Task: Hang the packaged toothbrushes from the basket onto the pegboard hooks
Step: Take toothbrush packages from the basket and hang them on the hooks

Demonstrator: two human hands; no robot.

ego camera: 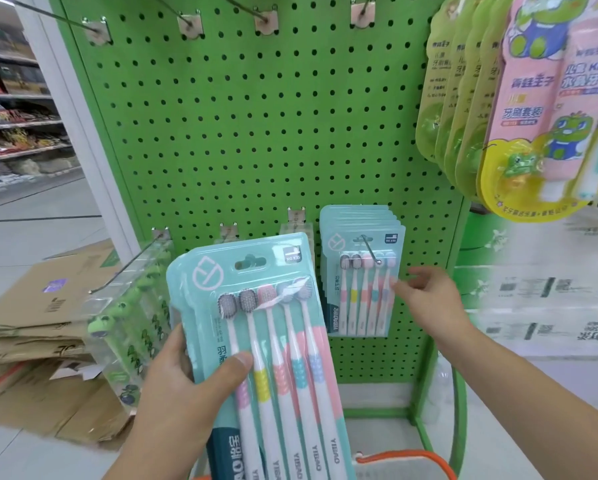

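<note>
Held toothbrush packs (266, 327) (bottoms cut off).

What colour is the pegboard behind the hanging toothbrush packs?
Bright green pegboard with dark holes, clearest in the head view.

The held toothbrush pack (256, 323) reads "NO.Y35" on its top-right tag, with "YIBAO" along each brush handle. Right of it, the hung pack (361, 271) shows "YIBAO" down its left edge.

Left hand (183, 386) gripping teal toothbrush packs (266, 341), right hand (429, 299) fingers touching packs hung on pegboard hook (372, 249)
</note>
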